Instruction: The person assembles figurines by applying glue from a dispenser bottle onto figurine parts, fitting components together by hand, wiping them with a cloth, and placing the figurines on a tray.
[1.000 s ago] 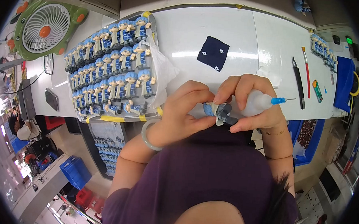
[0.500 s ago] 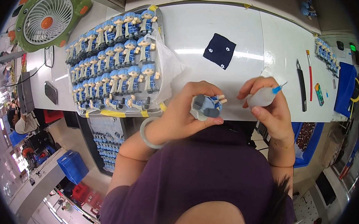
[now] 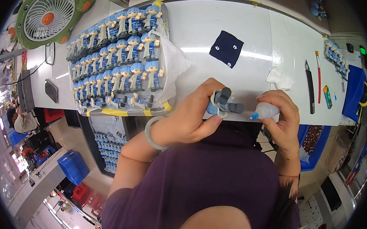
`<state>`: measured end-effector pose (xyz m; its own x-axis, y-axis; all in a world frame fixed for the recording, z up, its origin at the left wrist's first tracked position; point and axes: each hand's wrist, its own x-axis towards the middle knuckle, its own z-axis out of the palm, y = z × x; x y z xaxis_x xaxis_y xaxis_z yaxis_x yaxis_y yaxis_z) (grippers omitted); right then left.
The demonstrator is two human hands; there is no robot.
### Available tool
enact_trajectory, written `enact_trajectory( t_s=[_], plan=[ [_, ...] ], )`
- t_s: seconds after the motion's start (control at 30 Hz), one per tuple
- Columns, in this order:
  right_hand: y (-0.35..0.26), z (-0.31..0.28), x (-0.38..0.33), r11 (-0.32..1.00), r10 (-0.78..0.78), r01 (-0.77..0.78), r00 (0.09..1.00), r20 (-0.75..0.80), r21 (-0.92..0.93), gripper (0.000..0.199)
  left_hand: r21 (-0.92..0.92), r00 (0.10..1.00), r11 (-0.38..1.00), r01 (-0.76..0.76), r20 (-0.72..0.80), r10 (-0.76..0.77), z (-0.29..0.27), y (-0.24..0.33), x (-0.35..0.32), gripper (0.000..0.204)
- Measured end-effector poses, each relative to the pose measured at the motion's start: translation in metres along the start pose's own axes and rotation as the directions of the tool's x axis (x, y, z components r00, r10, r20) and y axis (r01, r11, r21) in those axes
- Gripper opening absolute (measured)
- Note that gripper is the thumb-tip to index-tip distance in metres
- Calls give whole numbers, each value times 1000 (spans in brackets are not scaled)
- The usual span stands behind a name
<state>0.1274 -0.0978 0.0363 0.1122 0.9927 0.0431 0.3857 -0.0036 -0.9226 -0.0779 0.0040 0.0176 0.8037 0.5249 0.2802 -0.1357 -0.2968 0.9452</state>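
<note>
My left hand is closed around a small figurine with blue hair and dark shoes. Its legs and soles point outward, toward my right hand. In my right hand I grip a soft white squeeze bottle with a blue needle tip. That tip points left at the figurine's shoes, with a small gap between them. Beyond my hands a dark navy cloth with small white motifs lies on the white table. A crumpled white tissue rests behind my right hand.
At the left stands a tray of several rows of similar figurines, near a green fan and a phone. To the right lie a craft knife, a red brush and a green packet. A blue bin sits below the table edge.
The figurine has been turned so its feet now face right. My right hand has swung the bottle's tip from pointing up and right to pointing left, close to the figurine.
</note>
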Motion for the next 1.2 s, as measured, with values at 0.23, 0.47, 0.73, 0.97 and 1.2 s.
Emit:
enact_trajectory(
  t_s=[0.23, 0.47, 0.73, 0.97, 1.2],
  plan=[
    [-4, 2, 1, 975, -149, 130, 984, -99, -180, 32, 59, 1000, 998, -5, 1, 5, 2, 1, -2, 43],
    [-9, 5, 1, 901, -319, 234, 928, -191, -366, 34, 16, 995, 996, -92, -42, 93, 4, -4, -2, 38],
    [-13, 5, 1, 797, -415, 254, 890, -191, -548, 37, 57, 997, 996, -63, -29, 65, 3, -2, 0, 40],
    [-15, 2, 0, 787, -426, 268, 888, -176, -555, 39, -380, 1000, 925, 5, -5, -7, 2, -5, -2, 42],
    [-20, 0, 1, 730, -480, 317, 868, -125, -605, 41, -396, 1000, 918, -17, 17, 25, 2, -7, -2, 42]
  ],
)
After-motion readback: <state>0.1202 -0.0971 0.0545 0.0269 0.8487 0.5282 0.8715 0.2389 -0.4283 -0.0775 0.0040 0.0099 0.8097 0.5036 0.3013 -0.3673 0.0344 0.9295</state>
